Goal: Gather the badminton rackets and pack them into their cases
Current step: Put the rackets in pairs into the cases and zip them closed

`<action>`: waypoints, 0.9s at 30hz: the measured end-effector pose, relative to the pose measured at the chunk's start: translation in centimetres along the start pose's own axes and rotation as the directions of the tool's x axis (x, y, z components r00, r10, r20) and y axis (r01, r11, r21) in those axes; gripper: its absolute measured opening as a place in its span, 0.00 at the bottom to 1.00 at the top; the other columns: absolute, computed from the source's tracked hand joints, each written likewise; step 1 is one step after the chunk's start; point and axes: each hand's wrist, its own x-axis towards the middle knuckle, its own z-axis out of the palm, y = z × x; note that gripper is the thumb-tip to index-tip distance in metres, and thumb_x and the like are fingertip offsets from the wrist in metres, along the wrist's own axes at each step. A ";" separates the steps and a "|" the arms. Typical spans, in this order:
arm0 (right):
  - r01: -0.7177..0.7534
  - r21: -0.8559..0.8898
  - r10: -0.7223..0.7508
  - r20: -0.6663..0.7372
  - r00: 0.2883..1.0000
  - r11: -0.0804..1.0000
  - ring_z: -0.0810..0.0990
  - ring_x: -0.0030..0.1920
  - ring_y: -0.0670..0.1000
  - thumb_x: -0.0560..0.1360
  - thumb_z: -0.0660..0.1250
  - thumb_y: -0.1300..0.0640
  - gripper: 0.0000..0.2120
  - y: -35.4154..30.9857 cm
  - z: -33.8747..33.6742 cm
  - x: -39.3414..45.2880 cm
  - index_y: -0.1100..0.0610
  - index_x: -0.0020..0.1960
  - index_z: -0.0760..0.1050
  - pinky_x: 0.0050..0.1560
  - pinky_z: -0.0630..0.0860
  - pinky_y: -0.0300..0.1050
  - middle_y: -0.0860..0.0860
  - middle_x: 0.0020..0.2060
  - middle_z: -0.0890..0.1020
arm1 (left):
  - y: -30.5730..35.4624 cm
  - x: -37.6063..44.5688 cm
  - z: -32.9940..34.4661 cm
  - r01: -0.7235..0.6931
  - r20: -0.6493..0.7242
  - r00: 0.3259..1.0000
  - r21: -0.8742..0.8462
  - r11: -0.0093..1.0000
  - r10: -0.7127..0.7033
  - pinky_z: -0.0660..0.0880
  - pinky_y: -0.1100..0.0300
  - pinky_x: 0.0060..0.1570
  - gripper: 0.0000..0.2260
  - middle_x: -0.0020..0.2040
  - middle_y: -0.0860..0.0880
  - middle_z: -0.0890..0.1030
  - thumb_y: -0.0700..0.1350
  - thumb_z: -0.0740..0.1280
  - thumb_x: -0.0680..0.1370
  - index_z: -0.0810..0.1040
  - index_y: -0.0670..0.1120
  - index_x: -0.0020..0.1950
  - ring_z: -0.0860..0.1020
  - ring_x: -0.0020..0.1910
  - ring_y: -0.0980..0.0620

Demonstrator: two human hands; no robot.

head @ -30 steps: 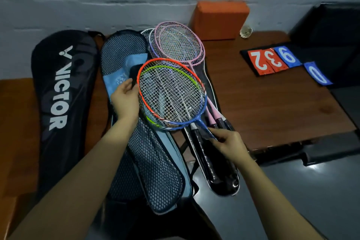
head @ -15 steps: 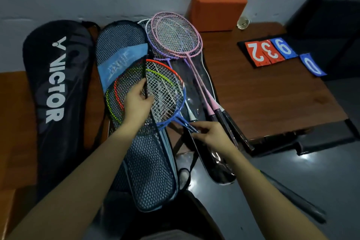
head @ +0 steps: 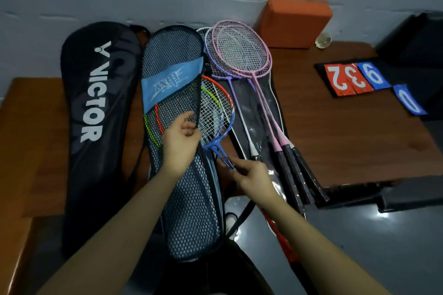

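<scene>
The orange-and-blue racket [head: 217, 112], with a green-framed one under it, is lying half inside the mesh case [head: 182, 175], its head pointing toward 11 o'clock and its blue shaft running down toward 5 o'clock. The left hand [head: 182, 137] is pinching the case's black zipper edge and lifting it over the strings. The right hand [head: 254, 176] is pinching the blue shaft near the throat with curled fingers. Through the mesh, orange and green frame segments are showing; the rest of those heads is being hidden by the case's blue panel.

At 3 o'clock of the mesh case, the pink and purple rackets [head: 239, 55] are lying on an open clear case [head: 271, 112], heads toward 12 o'clock, black grips toward 5 o'clock and overhanging the tabletop [head: 347, 141]. At 9 o'clock the black Victor case [head: 96, 108] is lying lengthwise. Red and blue score cards [head: 354, 78] are sitting far right, an orange block [head: 294, 24] against the wall.
</scene>
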 end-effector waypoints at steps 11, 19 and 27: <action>0.010 0.185 0.028 -0.198 0.980 0.983 0.72 0.24 0.40 0.74 0.64 0.66 0.15 -3.2 2.0 3.9 0.55 0.58 0.79 0.27 0.69 0.33 0.46 0.31 0.80 | 1.6 0.3 -0.5 -0.050 0.076 0.995 -0.147 0.988 0.061 0.73 0.73 0.40 0.15 0.40 0.51 0.75 0.32 0.66 0.74 0.75 0.40 0.59 0.74 0.34 0.64; 0.032 -0.102 -0.045 -0.131 0.990 0.994 0.80 0.53 0.53 0.72 0.65 0.63 0.18 -4.0 3.8 9.2 0.55 0.62 0.76 0.53 0.77 0.52 0.54 0.53 0.83 | -0.3 2.2 -2.4 -0.033 0.081 0.996 -0.068 0.997 0.039 0.73 0.75 0.41 0.14 0.41 0.51 0.76 0.31 0.67 0.73 0.76 0.38 0.58 0.75 0.34 0.68; 0.128 -0.472 -0.162 -0.031 0.986 0.872 0.74 0.53 0.58 0.72 0.66 0.61 0.22 -2.1 4.3 11.6 0.54 0.66 0.71 0.46 0.72 0.49 0.56 0.51 0.80 | -1.8 3.5 -4.0 -0.102 -0.001 0.995 0.051 0.994 0.102 0.72 0.75 0.42 0.11 0.41 0.51 0.78 0.33 0.68 0.73 0.78 0.40 0.55 0.76 0.37 0.64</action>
